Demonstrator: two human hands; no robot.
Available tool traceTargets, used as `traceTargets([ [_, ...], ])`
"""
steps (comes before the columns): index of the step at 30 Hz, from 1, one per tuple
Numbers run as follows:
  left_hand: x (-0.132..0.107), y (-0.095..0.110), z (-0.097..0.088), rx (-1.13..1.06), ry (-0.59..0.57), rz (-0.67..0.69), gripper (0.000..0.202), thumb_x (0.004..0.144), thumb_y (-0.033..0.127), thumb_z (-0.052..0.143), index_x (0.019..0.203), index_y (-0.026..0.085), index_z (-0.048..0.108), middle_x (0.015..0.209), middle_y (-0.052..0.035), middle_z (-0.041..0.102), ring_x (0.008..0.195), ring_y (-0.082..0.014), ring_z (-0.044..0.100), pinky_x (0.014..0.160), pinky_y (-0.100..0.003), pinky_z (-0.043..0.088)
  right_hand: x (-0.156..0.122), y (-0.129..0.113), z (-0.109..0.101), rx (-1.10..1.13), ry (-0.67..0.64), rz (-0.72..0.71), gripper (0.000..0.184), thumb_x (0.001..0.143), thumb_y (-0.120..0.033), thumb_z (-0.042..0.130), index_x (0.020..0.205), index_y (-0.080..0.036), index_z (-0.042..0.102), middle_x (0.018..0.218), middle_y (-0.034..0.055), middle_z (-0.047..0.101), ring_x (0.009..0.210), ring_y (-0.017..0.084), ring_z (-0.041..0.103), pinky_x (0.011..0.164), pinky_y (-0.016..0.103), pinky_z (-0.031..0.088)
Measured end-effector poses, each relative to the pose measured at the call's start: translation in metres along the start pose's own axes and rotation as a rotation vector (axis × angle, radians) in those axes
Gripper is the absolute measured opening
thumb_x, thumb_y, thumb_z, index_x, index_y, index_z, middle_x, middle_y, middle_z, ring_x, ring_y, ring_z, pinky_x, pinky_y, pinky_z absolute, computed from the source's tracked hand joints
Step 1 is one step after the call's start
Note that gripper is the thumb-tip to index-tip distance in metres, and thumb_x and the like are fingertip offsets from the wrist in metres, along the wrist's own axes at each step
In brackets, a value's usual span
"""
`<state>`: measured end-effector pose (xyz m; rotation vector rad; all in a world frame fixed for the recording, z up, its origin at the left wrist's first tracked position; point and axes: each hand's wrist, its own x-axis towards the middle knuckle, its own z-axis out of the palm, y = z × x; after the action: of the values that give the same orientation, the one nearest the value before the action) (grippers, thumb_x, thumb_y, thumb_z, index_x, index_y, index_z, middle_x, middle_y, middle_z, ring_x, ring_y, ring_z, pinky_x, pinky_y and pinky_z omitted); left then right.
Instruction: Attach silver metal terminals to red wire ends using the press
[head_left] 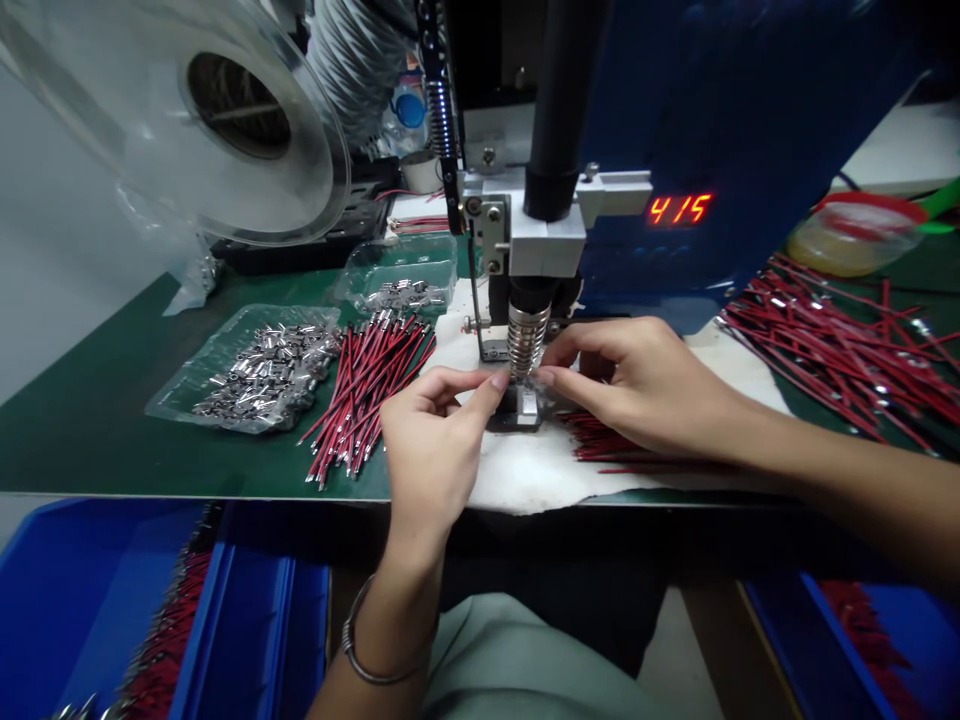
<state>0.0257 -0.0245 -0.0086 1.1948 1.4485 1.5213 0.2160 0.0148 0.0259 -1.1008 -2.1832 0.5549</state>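
My left hand (431, 435) and my right hand (637, 385) meet at the small metal die block (523, 408) under the press head (525, 335) of the blue machine (720, 130). Both hands pinch something small at the die, too tiny to name. Red wires (600, 440) lie under my right hand. A bundle of red and black wires (367, 390) lies left of my left hand. Beside it, a clear tray (180, 395) holds several metal terminals (262, 370).
A white cloth (525, 470) covers the green mat (97, 420) beneath the press. A heap of finished red wires (840, 345) lies at right. The red display (679, 209) reads 415. A clear reel (225, 110) hangs upper left. Blue bins (90, 600) sit below the table edge.
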Motion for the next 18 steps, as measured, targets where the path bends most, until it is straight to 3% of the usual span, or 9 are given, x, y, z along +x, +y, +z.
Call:
traceTargets([
  [18, 0.0, 0.0006, 0.0002, -0.005, 0.002, -0.009, 0.018, 0.074, 0.034, 0.091, 0.075, 0.018, 0.081, 0.072, -0.0034, 0.076, 0.065, -0.0142, 0.066, 0.059, -0.023, 0.05, 0.0004, 0.0007, 0.0008, 0.005, 0.001, -0.009, 0.014, 0.093, -0.023, 0.067, 0.084, -0.017, 0.075, 0.067, -0.0017, 0.07, 0.052, 0.01, 0.054, 0.058, 0.026, 0.039],
])
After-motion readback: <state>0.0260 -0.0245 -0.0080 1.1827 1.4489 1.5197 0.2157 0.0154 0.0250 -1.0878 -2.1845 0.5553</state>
